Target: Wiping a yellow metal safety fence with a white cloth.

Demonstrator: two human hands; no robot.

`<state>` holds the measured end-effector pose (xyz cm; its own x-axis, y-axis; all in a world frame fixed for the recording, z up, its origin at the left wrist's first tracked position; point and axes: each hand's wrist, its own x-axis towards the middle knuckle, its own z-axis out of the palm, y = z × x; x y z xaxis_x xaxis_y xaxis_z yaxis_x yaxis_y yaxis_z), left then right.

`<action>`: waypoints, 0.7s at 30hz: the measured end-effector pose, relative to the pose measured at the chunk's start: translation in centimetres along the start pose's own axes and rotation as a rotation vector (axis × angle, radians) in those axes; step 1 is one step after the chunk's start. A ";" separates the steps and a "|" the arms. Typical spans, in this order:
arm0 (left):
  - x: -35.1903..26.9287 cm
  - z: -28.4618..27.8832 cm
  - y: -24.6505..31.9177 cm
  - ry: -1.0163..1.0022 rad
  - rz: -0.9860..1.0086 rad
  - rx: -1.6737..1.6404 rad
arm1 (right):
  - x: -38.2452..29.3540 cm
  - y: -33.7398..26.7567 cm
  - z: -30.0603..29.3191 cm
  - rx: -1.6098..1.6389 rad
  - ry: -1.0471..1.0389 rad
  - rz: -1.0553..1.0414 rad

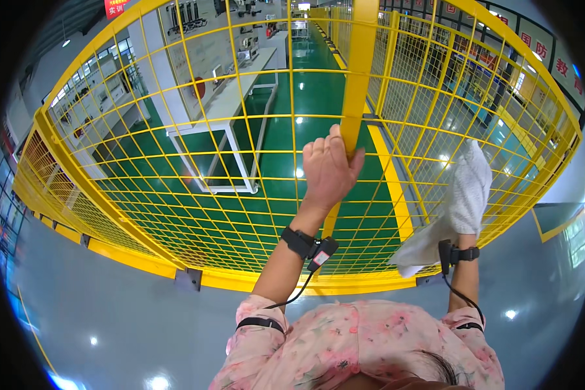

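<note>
A yellow wire mesh fence panel [268, 153] stands upright before me, with a flat yellow metal post [360, 73] running up its middle. My left hand [329, 163] is closed around the edge of this post, thumb on its right side. On the right, a white cloth [468, 190] drapes over my right hand [468, 204] and covers its fingers; part of it hangs down to the left beside the mesh. The cloth lies close to the fence, but whether it touches the wires is unclear. Both wrists wear black straps with small cabled devices.
Behind the mesh stands a long white workbench [224, 105] on a green floor [302, 97]. A yellow base rail [253, 282] with dark metal feet runs along the fence's bottom. More mesh fencing [419, 63] extends away at the right. Grey floor [126, 317] lies on my side.
</note>
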<state>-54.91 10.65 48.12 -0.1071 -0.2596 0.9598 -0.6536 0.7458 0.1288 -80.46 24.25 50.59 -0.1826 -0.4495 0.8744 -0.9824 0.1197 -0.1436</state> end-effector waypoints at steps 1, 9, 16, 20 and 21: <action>0.2 -0.2 0.0 0.012 0.021 -0.007 | 0.1 0.0 -0.6 0.058 -0.035 0.001; 0.3 -0.3 0.0 0.026 0.034 -0.013 | -0.4 -4.1 -1.7 0.182 -0.023 -0.079; 1.9 -1.1 1.1 -0.048 -0.079 -0.035 | -0.2 -7.5 -0.2 0.162 0.141 -0.273; 2.0 0.4 1.3 0.020 -0.137 -0.138 | 0.2 -7.2 -0.2 0.063 0.002 -0.243; 2.0 0.4 1.1 0.011 -0.136 -0.140 | 0.5 -7.0 -0.5 0.034 -0.040 -0.229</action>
<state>-56.14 10.70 50.04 -0.0162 -0.3572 0.9339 -0.5505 0.7829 0.2899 -73.66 23.61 52.20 0.0448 -0.4963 0.8670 -0.9990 -0.0195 0.0404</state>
